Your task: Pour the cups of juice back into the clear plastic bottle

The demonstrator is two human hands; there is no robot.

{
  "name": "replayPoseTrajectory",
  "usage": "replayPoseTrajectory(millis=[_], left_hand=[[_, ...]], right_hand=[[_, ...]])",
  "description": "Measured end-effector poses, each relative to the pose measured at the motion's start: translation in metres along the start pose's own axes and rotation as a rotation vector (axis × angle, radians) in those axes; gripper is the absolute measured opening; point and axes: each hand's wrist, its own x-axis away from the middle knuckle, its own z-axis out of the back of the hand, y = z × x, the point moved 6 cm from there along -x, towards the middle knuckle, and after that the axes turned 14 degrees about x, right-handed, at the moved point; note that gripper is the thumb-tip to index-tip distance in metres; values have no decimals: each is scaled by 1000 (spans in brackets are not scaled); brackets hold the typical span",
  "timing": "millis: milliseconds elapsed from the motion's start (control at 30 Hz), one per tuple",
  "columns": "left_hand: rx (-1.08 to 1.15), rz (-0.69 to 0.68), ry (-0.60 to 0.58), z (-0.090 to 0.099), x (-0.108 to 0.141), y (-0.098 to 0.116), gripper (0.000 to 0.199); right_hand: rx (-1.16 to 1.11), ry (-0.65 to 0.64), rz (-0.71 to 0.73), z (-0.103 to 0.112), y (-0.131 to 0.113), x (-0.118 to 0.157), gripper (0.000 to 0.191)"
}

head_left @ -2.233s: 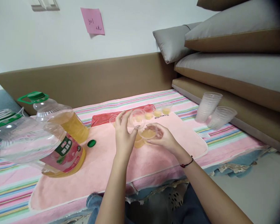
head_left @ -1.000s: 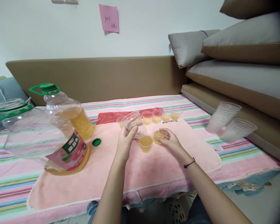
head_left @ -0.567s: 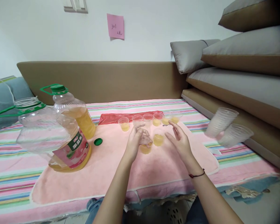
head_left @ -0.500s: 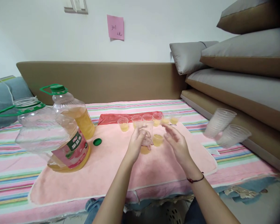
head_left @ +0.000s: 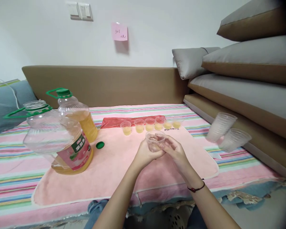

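A clear plastic cup (head_left: 155, 143) is held between both hands over the pink mat (head_left: 109, 171). My left hand (head_left: 146, 152) wraps round its left side. On the right side, the fingers of my right hand (head_left: 173, 147) press on the cup. Beyond them, several small cups of yellow liquid stand in a row, among them one at the left end (head_left: 127, 129) and one at the right end (head_left: 176, 124). What lies directly behind the held cup is partly hidden by it and my hands.
An uncapped large bottle (head_left: 71, 149) stands at the left, a capped one (head_left: 84, 122) behind it. A green cap (head_left: 100, 145) lies beside them. Stacked cups (head_left: 220, 127) lean at the right near piled cushions (head_left: 240, 86). Red plastic (head_left: 112, 122) lies behind the row.
My right hand has moved left and closed on the cup, which was in my left hand alone. Both hands are now together, and the view has shifted slightly.
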Motion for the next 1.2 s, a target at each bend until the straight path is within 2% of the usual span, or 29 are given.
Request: replayPoseTrajectory(millis=[167,267,400,567,733,867,967,1100,1200], left_hand=[[-63,89,-55,-5,5,-6,39],[-28,-5,-116,-11,6,0,46],[-2,-164,-126,-17,9,8,53],[-60,-193,-84,-22,34,3,50],[-170,-158,-48,-28,71,-11,46],[-234,-296,-67,-36,93,-8,56],[-279,-405,-90,-42,101,-6,46],[-335,-448,-64,-43,102,-9,40],[-351,-393,-50,-41,99,-13,37]], right_hand=[[-3,-15,-2,-1,-1,2,43],[5,-82,49,-4,-7,3,52],[82,-134,161,-5,-18,12,57],[234,-78,220,0,-30,47,68],[400,45,321,3,-43,93,53],[499,141,422,4,-46,124,52],[528,172,416,5,-47,141,56],[577,270,344,16,-58,162,78],[813,300,400,18,-77,175,59]])
